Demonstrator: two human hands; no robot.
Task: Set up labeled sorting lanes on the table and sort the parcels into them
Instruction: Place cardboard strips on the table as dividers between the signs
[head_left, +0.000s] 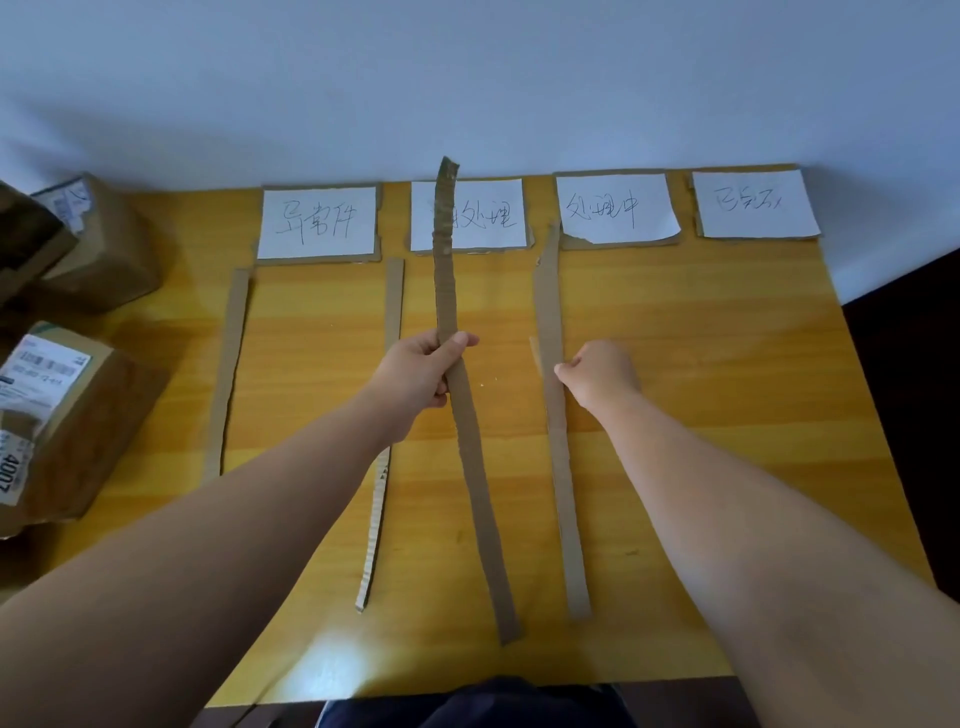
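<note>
Head view: the left hand (421, 374) grips a long cardboard strip (470, 467) mid-length, raised over the desk (727, 415). The right hand (597, 376), fingers curled, pinches a flat strip (563, 493) lying there. Four labels (317, 222) line the far edge; parcels (52, 415) sit left.

Left hand (423, 371) grips a cardboard strip (457, 395); right hand (597, 374) pinches another strip (558, 441).

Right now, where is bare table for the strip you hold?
Bare yellow wooden table right of the flat brown cardboard strip at the right hand, below the two rightmost white paper labels. Crowded: brown parcels, left edge.
</note>
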